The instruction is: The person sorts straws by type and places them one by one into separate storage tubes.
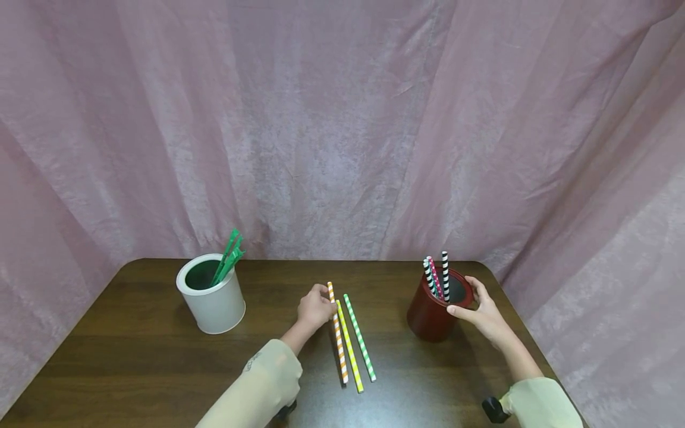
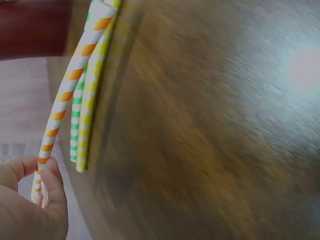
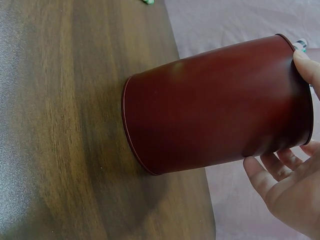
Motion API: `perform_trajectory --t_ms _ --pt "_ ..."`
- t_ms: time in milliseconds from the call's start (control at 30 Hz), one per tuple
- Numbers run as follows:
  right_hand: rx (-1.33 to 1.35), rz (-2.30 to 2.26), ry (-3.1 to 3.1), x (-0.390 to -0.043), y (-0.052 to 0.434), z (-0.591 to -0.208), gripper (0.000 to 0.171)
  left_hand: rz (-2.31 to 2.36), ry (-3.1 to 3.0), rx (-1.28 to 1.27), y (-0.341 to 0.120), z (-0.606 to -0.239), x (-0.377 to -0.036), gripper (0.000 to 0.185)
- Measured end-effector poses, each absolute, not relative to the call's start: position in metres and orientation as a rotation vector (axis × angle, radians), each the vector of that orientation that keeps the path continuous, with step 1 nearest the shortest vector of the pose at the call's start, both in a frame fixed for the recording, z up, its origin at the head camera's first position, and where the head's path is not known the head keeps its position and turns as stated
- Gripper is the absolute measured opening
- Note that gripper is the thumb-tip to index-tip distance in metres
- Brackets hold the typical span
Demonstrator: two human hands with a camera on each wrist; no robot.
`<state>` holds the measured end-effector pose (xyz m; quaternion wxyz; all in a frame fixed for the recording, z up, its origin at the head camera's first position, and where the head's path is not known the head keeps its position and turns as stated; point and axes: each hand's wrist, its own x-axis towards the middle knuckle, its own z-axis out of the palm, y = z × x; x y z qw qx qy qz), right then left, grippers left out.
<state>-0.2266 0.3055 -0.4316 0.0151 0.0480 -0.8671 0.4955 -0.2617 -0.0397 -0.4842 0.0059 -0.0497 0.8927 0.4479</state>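
Orange straw (image 1: 338,333) pinched by left fingers (image 2: 47,172); right fingers (image 1: 460,309) around red cup (image 1: 430,318).

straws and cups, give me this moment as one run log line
left hand: pinches orange straw | right hand: holds red cup rim | yellow straw, green straw: on table

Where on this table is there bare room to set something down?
Bare wood lies between the white cup and the left hand, and along the near edge left of the sleeve. It is crowded from the three striped straws to the red cup held by the right hand.
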Motion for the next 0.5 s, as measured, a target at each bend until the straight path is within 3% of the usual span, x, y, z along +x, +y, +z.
perform_trajectory --t_ms 500 --pt "0.147 1.563 -2.693 -0.227 0.305 -0.432 0.079 1.97 2.263 -0.135 -0.015 -0.449 -0.272 0.04"
